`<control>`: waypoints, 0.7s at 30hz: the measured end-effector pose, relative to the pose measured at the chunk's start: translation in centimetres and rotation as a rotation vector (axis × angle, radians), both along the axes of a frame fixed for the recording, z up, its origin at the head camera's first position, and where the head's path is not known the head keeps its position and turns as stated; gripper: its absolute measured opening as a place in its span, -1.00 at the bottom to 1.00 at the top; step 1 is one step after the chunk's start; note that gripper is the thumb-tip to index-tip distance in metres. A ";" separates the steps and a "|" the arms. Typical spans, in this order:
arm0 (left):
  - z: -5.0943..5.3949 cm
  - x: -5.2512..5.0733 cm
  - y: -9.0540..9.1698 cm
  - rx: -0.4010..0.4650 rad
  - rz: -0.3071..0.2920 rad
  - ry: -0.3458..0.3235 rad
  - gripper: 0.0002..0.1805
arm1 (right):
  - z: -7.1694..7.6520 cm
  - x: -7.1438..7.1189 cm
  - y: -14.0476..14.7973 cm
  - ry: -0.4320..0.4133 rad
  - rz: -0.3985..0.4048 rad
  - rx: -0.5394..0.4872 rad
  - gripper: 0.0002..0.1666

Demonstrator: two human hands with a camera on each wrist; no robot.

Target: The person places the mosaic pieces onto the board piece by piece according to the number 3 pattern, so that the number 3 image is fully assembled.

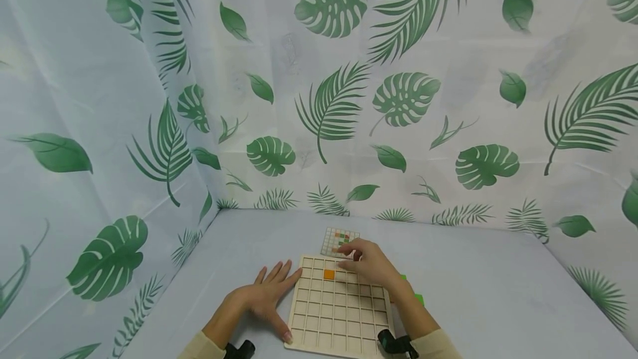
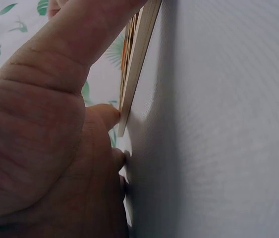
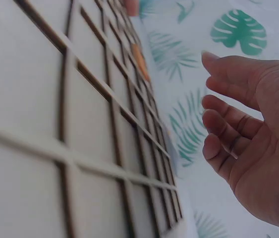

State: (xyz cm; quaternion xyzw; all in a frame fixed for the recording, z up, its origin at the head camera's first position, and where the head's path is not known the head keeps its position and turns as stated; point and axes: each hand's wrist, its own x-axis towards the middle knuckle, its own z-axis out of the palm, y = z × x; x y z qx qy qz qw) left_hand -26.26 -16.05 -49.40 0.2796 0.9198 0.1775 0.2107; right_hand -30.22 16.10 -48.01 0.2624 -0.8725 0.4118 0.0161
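- The left hand lies spread at the left side of the board, its index finger at the edge near the far corner and its thumb at the near corner; the other fingers rest on the table.
- The right hand hangs over the far part of the board, clear of its surface, fingers loosely bent, with thumb and index finger apart in the head view.
- White cloth printed with green leaves makes up the wall behind and the one on the left.
- The table, covered in pale grey, runs back to the foot of the back cloth.
- The pale wooden board, ruled into square cells by ridges, lies flat on the table between the hands; the right hand and forearm hide part of its far right side.
- Beige sleeves come in at the bottom.
- A small grid card with coloured squares lies just past the board's far edge; right-hand fingers cover its near right part.
- A black wrist device at the right wrist blocks the near right corner of the board.
- Bright green pieces peep out beside the right forearm, which hides the rest of them.
- One orange tile sits in a cell of the second row from the far edge, left of the right hand.
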 end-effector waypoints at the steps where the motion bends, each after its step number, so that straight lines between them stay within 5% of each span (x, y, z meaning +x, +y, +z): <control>1: 0.0 0.0 0.0 0.000 0.001 0.001 0.56 | 0.2 0.0 0.3 -0.005 -0.011 -0.002 -0.59; 11: -0.1 -0.1 0.0 0.003 0.006 -0.002 0.56 | 1.2 0.1 3.8 -0.017 -0.165 0.045 -0.60; 21: 0.1 0.0 0.2 -0.009 0.019 -0.006 0.56 | 1.6 0.1 7.3 -0.011 -0.174 0.050 -0.61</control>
